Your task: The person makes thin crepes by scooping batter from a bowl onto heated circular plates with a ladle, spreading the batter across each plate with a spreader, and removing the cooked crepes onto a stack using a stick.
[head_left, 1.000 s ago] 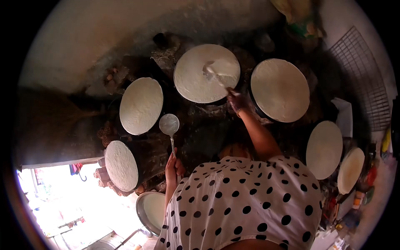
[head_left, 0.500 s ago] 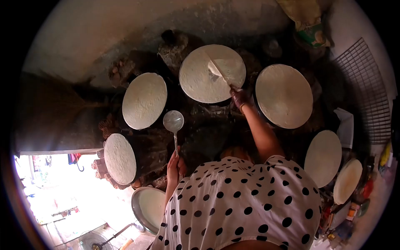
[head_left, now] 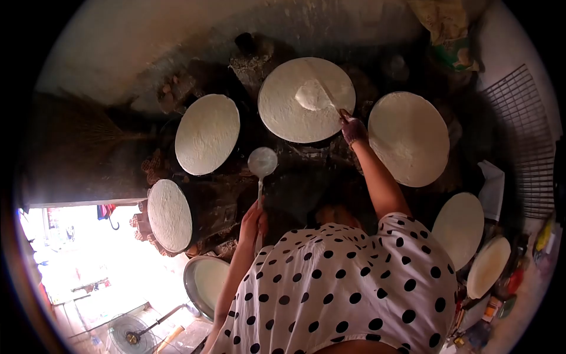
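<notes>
My left hand (head_left: 254, 223) is closed round the handle of a ladle (head_left: 262, 161), whose round bowl points away from me, right of the left round pan. Reaching forward, my right hand (head_left: 354, 129) grips a thin flat stick (head_left: 328, 93) by its near end. The stick lies over the top middle pan (head_left: 283, 109), which is covered in pale batter. A whiter patch of batter (head_left: 312, 96) shows beside the stick. My right hand is at the pan's right front rim and looks dark, perhaps gloved.
Pale-covered round pans stand at the left (head_left: 207, 134), lower left (head_left: 170, 216), right (head_left: 408, 139) and lower right (head_left: 458, 231). A metal basin (head_left: 191, 284) of pale liquid is near my left forearm. A fan (head_left: 133, 337) is at the bottom left; a wire rack (head_left: 522, 141) leans on the right wall.
The stick has moved across the middle pan's batter, and the dark gap beside it is now covered in white. The view has shifted a little. Both hands keep their tools.
</notes>
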{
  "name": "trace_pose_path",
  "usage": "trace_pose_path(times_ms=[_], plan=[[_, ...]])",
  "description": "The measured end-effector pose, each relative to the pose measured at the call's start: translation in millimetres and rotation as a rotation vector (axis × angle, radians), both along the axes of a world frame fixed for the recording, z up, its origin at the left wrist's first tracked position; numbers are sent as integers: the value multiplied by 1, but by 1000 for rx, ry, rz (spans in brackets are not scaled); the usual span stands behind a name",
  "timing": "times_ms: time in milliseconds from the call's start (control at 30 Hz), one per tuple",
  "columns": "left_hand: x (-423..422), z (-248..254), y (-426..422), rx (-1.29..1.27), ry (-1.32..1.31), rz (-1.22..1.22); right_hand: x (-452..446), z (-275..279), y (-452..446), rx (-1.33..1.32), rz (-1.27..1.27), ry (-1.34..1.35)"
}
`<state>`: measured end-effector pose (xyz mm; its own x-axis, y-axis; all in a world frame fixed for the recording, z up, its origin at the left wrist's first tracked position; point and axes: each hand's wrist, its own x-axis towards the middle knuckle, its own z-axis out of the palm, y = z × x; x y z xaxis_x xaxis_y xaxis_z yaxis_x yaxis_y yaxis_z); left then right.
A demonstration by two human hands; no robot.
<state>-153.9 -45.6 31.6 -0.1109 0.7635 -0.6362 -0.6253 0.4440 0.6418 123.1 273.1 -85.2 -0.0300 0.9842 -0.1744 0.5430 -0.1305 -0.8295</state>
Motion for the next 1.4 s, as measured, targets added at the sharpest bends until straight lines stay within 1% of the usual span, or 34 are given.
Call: trace_pose_path(times_ms=[33, 67, 100, 167, 200, 233, 267, 333, 367, 400, 467, 533, 567, 600, 667, 700, 733, 767, 800, 833, 867, 933, 967, 1033, 1100, 1133, 1200, 1233, 1267, 1300, 1333, 1400], plan=[[0, 0, 13, -9, 78, -94, -3, -21, 5, 130, 59, -105], [-1, -3, 28, -14, 154, -189, -3, -36, 1, 128, 59, -105], [-5, -10, 45, 5, 183, -212, 3, -50, -9, 57, 183, -80], [-4, -17, 85, 7, 224, -215, 29, -50, -39, 65, 403, -345], [-2, -18, 106, -18, 241, -196, 37, -32, -61, 136, 353, -347], [-1, -23, 127, 14, 284, -210, 45, -10, -85, 205, 302, -351], [2, -27, 147, 45, 330, -225, 45, -11, -95, 200, 314, -357], [11, -34, 180, 74, 383, -236, 45, -17, -108, 227, -14, -301], [19, -36, 193, 69, 375, -228, 33, -37, -110, 360, -122, -303], [29, -35, 204, 75, 394, -198, 12, -42, -114, 435, -188, -475], [46, -35, 217, 74, 409, -173, -30, -61, -119, 84, -118, -392], [63, -36, 225, 19, 465, -133, -57, -16, -115, -251, 55, -236], [70, -36, 228, 9, 397, -55, -63, -35, -109, -232, 61, -83], [63, -40, 223, 9, 389, -67, -56, -30, -105, -176, 62, 72], [27, -42, 210, 73, -413, -75, -44, -19, -96, -81, 90, 395], [22, -22, 192, 149, -410, -47, -33, 12, -98, -10, 26, 277], [21, 6, 167, 225, -406, -17, -20, 25, -97, 59, -37, 159], [23, 17, 153, 217, -406, -26, -13, -12, -91, 47, -180, 213], [26, 26, 143, 227, -236, 1, -7, -47, -85, 74, -74, 50], [27, 30, 140, 248, -67, 28, -13, -55, -87, 164, 91, -113], [22, 28, 139, 257, -70, 22, -24, -47, -92, 103, 179, -115], [6, 16, 135, 136, -302, -9, -46, -31, -101, -21, 357, -117], [2, 12, 127, 101, -306, -6, -50, -31, -105, 10, 280, -238], [-6, 8, 98, 122, -342, -42, -43, -32, -105, 45, 174, -377], [-17, -6, 61, 116, -321, -56, -41, -52, -120, 13, -49, -134], [-20, -9, 43, 117, -325, -70, -38, -45, -131, 15, -62, -137], [-27, -15, 7, 12, -318, -24, -32, -21, -154, 247, 334, -389], [-31, -19, -10, 22, -321, -5, -37, -21, -164, 235, 123, -309], [-37, -24, -31, -34, -407, 13, -41, -15, -173, 248, 156, -307], [-43, -29, -52, -84, -493, 46, -44, -8, -181, 114, 37, -368], [-49, -34, -70, -53, -601, 23, -48, -3, -190, -17, -72, -426], [-55, -40, -103, -50, -687, 96, -42, 0, -205, 166, 142, -377]])
